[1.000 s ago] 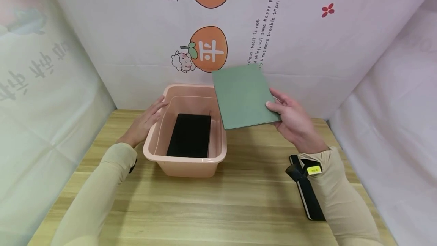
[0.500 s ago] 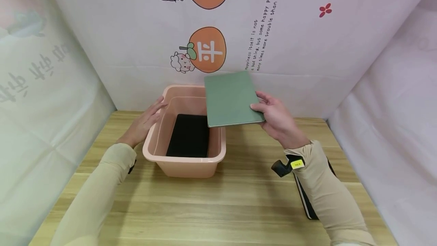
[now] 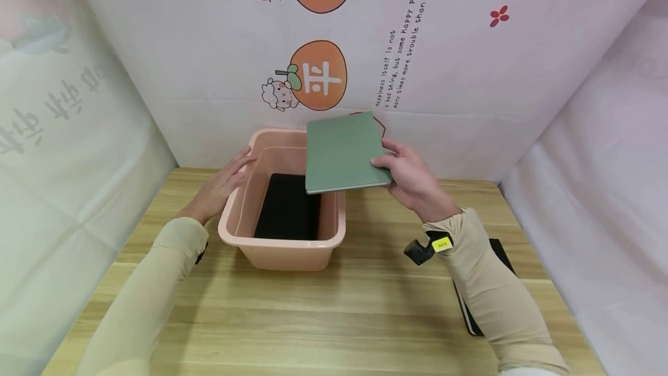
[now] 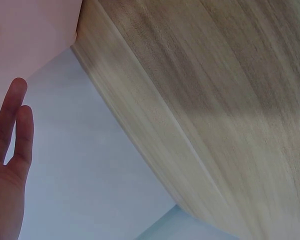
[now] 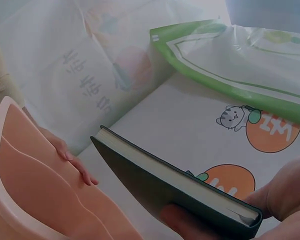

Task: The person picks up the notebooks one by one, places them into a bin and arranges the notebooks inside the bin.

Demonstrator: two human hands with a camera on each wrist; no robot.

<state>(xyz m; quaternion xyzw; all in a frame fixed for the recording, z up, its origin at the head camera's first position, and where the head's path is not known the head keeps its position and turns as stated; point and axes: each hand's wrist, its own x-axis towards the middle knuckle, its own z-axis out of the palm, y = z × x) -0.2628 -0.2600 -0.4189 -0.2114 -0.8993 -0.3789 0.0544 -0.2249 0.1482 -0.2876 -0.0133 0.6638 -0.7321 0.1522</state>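
In the head view my right hand [image 3: 414, 181] pinches a green hardcover notebook [image 3: 344, 155] by its right edge, thumb on top. The notebook is above the right rim of a pink plastic bin [image 3: 294, 253]. In the right wrist view the notebook [image 5: 175, 185] shows its cream page edges, with fingers beneath it. A black notebook-like object [image 3: 287, 208] lies flat on the bin's floor, partly hidden by the green notebook. My left hand [image 3: 216, 187] rests with extended fingers on the bin's left rim; two of its fingers show straight in the left wrist view [image 4: 12, 130].
A black notebook with light page edges [image 3: 472, 318] lies on the wooden table [image 3: 313, 318] at the right, largely covered by my right forearm. White printed cloth [image 3: 443, 74] stands behind the table and along both sides. The bin stands near the back cloth.
My right hand has carried the green notebook left and slightly lower, further over the bin. More of the bin's right side is covered. My left hand stays on the rim.
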